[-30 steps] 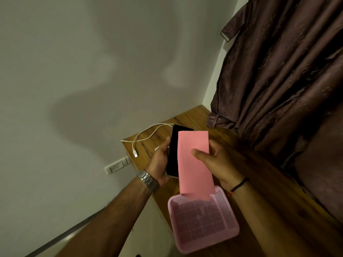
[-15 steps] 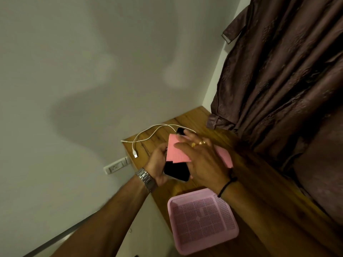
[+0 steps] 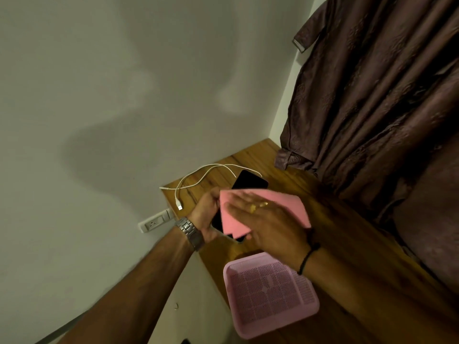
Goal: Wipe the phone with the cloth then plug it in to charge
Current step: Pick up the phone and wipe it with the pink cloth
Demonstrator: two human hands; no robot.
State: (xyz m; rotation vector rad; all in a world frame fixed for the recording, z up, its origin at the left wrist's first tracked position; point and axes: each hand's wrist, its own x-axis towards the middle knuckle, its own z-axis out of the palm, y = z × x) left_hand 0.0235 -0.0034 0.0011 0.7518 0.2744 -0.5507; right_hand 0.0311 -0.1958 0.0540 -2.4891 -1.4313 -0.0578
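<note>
At the left of the frame, low on the grey wall, you have a white wall socket (image 3: pixel 154 222) sitting just beside the corner of the wooden counter (image 3: pixel 347 244). Right of it, a white charging cable (image 3: pixel 198 176) loops across the counter's far corner, its loose plug end (image 3: pixel 179 207) lying near the counter edge and apart from the socket.

Your left hand (image 3: pixel 207 214), with a metal watch (image 3: pixel 190 233) on its wrist, comes in from the lower left and is curled around the left edge of the phone (image 3: pixel 249 181), holding it up above the counter near the middle of the frame. The phone's dark screen faces you; only its upper end and a strip along its left and lower edges show.

The pink cloth (image 3: pixel 285 203) lies over most of the screen. Your right hand (image 3: pixel 270 224) is flat and open on top of it, fingers (image 3: pixel 238 209) spread and pressing the cloth onto the phone, with rings (image 3: pixel 258 206) on two fingers and a dark band (image 3: pixel 308 256) at the wrist. The hand looks slightly blurred.

Below the hands, at lower centre, a pink perforated tray (image 3: pixel 273 294) rests on the counter at its near edge. At the right of the frame, a dark brown curtain (image 3: pixel 372 108) hangs down to the counter.
</note>
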